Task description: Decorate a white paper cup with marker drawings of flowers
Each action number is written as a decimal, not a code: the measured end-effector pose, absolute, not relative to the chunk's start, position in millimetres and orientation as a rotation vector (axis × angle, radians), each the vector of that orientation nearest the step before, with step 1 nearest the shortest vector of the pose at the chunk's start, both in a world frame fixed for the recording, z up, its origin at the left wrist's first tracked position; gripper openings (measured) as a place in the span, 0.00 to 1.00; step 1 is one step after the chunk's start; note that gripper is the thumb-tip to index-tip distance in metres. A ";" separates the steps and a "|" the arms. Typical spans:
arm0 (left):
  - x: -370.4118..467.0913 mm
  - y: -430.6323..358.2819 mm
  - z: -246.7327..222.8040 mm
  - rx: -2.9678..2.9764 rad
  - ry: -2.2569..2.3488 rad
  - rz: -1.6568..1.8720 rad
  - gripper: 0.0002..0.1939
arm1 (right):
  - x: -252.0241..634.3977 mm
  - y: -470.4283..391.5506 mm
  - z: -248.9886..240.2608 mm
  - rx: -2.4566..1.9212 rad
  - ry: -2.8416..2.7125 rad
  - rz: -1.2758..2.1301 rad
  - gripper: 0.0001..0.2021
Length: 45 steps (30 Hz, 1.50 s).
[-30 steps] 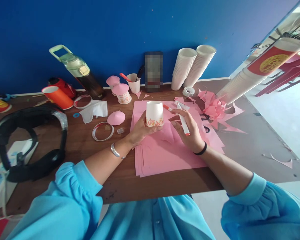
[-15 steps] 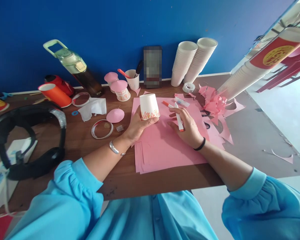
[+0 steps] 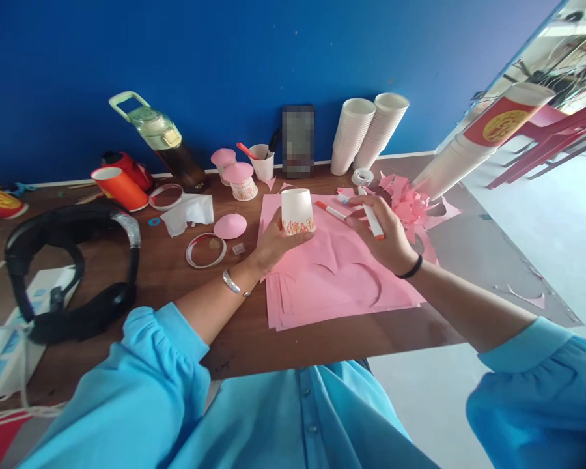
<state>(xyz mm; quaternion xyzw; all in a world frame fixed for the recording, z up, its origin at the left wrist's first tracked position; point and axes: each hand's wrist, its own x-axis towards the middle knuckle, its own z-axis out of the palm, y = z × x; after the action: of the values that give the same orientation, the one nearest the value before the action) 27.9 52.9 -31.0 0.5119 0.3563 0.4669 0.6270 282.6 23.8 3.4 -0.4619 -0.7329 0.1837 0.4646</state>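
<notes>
My left hand [image 3: 275,242] grips a white paper cup [image 3: 297,207], held upside down, with red and orange drawings around its lower edge. To its right, my right hand [image 3: 385,231] holds a white marker [image 3: 372,218] with an orange end between its fingers, apart from the cup. Another marker [image 3: 330,210] with an orange end lies on the pink paper sheets [image 3: 322,286], close to the right fingers. Left of the cup are a loose pink paper cone [image 3: 230,227] and a decorated cup [image 3: 245,187] with a pink cone roof.
Behind stand a pen cup [image 3: 263,166], a dark phone [image 3: 298,143] and white cup stacks [image 3: 354,133]. Pink scraps [image 3: 410,198] lie right. At left are a bottle [image 3: 178,153], an orange cup [image 3: 122,189], tape rings [image 3: 206,251], white cloth [image 3: 189,213] and a black headset [image 3: 129,260].
My right hand has moved right, away from the cup, with the marker still in it, uncovering curved cuts in the pink paper. My left hand still holds the cup. The view has shifted slightly.
</notes>
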 end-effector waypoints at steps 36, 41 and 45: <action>32.3 43.8 -4.2 1.243 0.791 1.119 0.35 | 217.3 51.5 -23.4 -0.816 -1.652 0.914 0.26; 28.0 45.6 -12.6 1.177 0.853 1.105 0.33 | 217.2 49.9 -22.1 -0.803 -1.607 0.958 0.27; 24.4 50.2 -22.7 1.137 0.697 1.141 0.29 | 216.3 48.9 -20.7 -0.755 -1.497 1.055 0.25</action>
<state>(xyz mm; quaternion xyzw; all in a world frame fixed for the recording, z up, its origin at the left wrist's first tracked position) 24.4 50.2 -22.7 0.4982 0.3055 0.4999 0.6391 216.3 48.9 -20.7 -0.3188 -0.6319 0.4453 0.5484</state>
